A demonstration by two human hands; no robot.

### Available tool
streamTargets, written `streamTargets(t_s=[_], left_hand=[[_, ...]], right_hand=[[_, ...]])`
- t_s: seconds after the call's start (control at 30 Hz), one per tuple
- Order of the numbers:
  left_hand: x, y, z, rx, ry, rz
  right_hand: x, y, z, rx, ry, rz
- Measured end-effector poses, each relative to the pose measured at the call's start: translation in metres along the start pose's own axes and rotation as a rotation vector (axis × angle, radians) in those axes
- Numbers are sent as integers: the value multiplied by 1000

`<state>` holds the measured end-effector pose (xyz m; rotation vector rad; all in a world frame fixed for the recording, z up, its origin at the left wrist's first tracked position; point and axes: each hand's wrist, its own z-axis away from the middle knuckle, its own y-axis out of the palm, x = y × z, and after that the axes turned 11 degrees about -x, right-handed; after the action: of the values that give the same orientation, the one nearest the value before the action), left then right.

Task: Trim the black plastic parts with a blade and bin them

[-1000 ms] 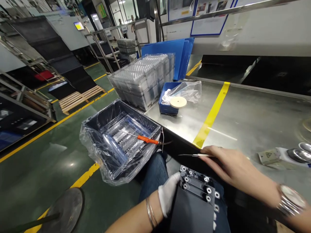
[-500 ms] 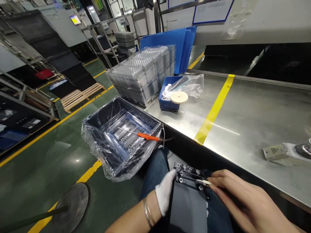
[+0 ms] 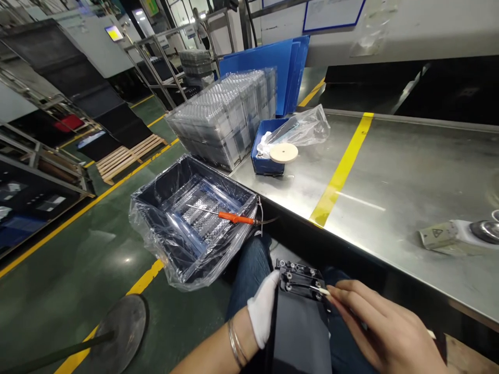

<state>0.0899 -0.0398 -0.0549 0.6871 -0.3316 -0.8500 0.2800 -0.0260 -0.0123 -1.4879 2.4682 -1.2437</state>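
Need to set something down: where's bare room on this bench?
The bench has bare steel between the yellow tape and the labelled block. Crowded: the blue bin left of the tape, and the black plate between left hand and right hand.

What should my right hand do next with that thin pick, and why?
Probably lower the pick's tip gently onto the nearest metal-ringed hole. The thin pick in your right hand lies right at that hole, and your white-gloved left hand is gripping the black panel, so it looks steady enough for careful work.
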Motion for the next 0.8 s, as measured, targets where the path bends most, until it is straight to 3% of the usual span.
streamTargets(t_s=[0.1,0.27,0.37,0.6,0.8], left_hand=[[-1,5,5,19,-53,23],[-1,12,7,-53,-86,-13],[-1,12,5,-79,-83,-42],[0,14,1,16,-108,48],[-2,7,-4,-8,28,77]], right_hand=[[-3,3,4,-55,-27,16],[-8,-1,6,12,-77,-110],[-9,-2,6,-13,-43,-106],[-8,3,5,56,51,-228],[-9,8,7,-35,118,-179]])
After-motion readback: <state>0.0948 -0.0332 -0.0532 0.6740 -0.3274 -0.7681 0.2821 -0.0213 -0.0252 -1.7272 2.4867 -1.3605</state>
